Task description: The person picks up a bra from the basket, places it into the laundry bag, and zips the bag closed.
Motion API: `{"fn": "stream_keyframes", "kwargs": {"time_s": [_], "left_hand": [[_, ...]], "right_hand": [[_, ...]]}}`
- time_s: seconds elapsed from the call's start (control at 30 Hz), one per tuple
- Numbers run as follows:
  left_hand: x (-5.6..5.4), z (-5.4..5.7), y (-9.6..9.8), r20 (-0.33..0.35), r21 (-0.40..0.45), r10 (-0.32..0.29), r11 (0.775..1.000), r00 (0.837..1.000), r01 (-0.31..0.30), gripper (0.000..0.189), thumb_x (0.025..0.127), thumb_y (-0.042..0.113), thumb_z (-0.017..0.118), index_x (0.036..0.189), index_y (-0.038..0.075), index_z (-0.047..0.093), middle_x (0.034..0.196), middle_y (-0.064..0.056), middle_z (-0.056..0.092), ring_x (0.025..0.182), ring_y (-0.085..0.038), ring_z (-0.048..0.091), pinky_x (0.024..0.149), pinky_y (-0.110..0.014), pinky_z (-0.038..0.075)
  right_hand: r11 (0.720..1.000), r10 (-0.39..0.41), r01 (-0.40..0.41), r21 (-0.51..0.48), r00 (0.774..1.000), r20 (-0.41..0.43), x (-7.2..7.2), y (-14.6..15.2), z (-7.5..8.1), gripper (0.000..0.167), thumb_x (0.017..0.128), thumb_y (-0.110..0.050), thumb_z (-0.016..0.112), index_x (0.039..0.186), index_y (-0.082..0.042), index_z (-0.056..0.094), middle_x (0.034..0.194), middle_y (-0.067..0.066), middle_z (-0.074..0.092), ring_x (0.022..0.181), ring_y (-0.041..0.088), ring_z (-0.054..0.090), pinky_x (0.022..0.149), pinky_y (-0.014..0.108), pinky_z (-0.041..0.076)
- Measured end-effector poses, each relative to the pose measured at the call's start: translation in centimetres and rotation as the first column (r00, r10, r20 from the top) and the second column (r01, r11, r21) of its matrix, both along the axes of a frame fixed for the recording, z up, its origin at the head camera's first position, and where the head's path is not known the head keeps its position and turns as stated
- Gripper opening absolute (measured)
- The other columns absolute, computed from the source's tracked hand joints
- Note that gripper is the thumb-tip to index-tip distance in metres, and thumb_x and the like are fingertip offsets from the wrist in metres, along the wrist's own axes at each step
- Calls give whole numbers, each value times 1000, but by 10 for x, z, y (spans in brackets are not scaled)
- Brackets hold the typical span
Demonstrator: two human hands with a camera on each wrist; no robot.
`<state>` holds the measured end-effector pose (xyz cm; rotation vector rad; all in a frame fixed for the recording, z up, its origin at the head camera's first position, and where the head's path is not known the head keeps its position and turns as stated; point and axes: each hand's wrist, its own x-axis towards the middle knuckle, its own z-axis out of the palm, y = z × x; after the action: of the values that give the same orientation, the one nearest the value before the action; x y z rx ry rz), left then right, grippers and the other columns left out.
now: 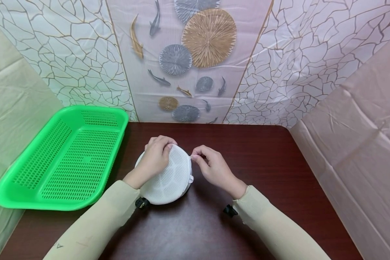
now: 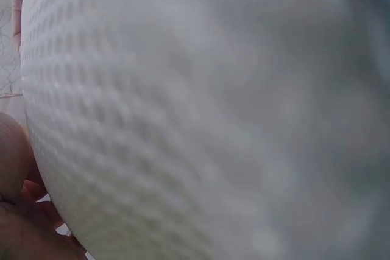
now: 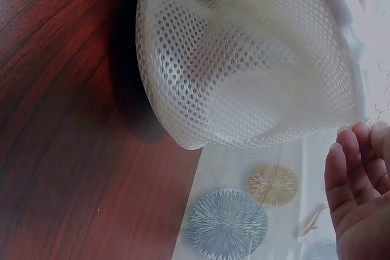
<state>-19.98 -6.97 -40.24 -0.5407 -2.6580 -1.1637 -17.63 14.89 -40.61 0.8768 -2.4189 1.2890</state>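
Note:
A round white mesh laundry bag [image 1: 167, 180] is held tilted over the table in the head view. My left hand [image 1: 156, 155] lies across its upper left side and grips the far rim with thumb and fingers. At the bag's right edge, my right hand [image 1: 212, 166] pinches a small bit of the rim between thumb and forefinger; whether that is a zipper pull cannot be seen. A small white tab [image 1: 191, 179] sticks out lower on that edge. See-through mesh sides [image 3: 183, 47] show in the right wrist view. Blurred mesh [image 2: 122, 120] fills most of the left wrist view.
A green plastic basket [image 1: 108, 187] with a slotted bottom stands left of the bag on the dark red wooden table [image 1: 253, 159]. Patterned cloth [image 1: 279, 72] hangs behind the table, and plain cloth [image 1: 354, 144] encloses the sides.

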Motion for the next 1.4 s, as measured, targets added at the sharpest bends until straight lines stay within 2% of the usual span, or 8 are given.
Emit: {"fn": "stream_keyframes", "kwargs": {"time_s": [0.23,0.4,0.67,0.83,1.07,1.23,1.4], "left_hand": [[0,1,-3,34,9,30,999,999,-30,14,97,8,53,104,10,66,110,-7,62,112,-32,46,94,-50,32],[0,-1,-4,50,15,44,999,998,-44,14,98,8,52,104,9,65,110,-8,62,110,-30,46,92,-47,37],[-7,-8,-9,26,23,69,997,997,-70,15,98,6,50,104,5,64,107,-11,62,101,-31,49,89,-43,40],[-7,-7,-11,35,22,96,995,995,-97,16,98,7,49,106,4,63,106,-13,63,101,-33,53,91,-45,41],[-9,-9,-18,120,21,144,989,982,-147,19,100,11,46,109,3,61,108,-15,61,97,-32,57,90,-46,44],[-12,-14,-22,167,18,136,990,977,-141,20,101,13,45,110,3,61,107,-15,62,94,-31,57,88,-47,46],[-13,-15,-23,196,40,119,991,973,-129,20,101,13,45,110,4,61,105,-15,62,92,-30,57,86,-46,46]], "right_hand": [[1000,0,1,-6,1000,8,0,0,-1,7,96,-14,61,92,-9,62,86,-5,59,79,10,57,68,28,50],[1000,-4,4,-11,1000,17,1,0,-2,3,94,-10,63,91,-10,62,85,-5,59,78,10,56,67,28,50],[1000,-6,6,-9,1000,16,2,0,-3,4,94,-10,63,90,-10,61,86,-5,60,79,10,57,68,28,49],[1000,-1,2,-19,1000,25,3,1,-3,4,94,-8,63,91,-10,61,85,-4,60,77,10,57,66,28,50],[1000,-14,14,4,1000,-3,3,3,-2,6,94,-7,63,92,-12,61,87,-6,59,78,10,55,65,27,47],[1000,-23,24,13,1000,-17,4,5,-2,7,94,-6,62,93,-14,61,88,-5,59,78,10,55,66,27,47],[999,-44,45,-11,999,26,1,8,-4,7,94,-6,61,94,-13,60,87,-1,60,77,10,55,66,28,48]]}}
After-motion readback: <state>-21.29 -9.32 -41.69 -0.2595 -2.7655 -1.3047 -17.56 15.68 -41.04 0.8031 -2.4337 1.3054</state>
